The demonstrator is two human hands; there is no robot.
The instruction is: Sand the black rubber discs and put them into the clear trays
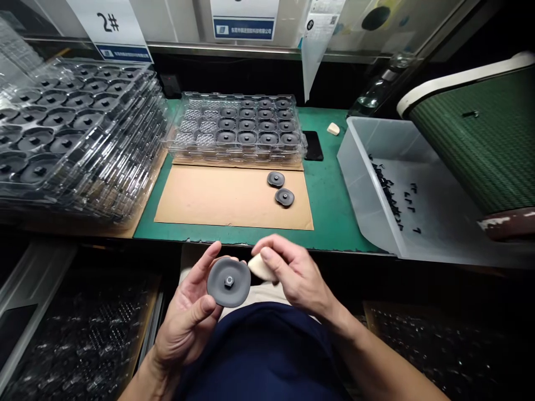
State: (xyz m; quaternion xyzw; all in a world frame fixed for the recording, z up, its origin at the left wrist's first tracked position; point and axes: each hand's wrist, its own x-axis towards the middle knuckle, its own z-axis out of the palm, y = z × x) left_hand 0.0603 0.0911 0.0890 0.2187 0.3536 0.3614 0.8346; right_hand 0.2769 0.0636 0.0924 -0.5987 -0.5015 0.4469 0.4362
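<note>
My left hand [190, 312] holds a round grey disc [228, 282] with a small hub in its middle, fingers curled round its edge, just below the table's front edge. My right hand [292, 273] is closed on a small cream block [259, 268] whose end touches the disc's right rim. Two more grey discs [276, 179] [285, 197] lie on a brown cardboard sheet [217, 197] on the green table. Behind the sheet stands a clear plastic tray [196, 125], its right part filled with several discs.
A tall stack of clear trays with discs [71, 133] stands at the left. A translucent bin [376, 184] with small black bits sits at the right under a green conveyor [480, 128]. A black phone [312, 146] and a cream block [333, 128] lie near the tray.
</note>
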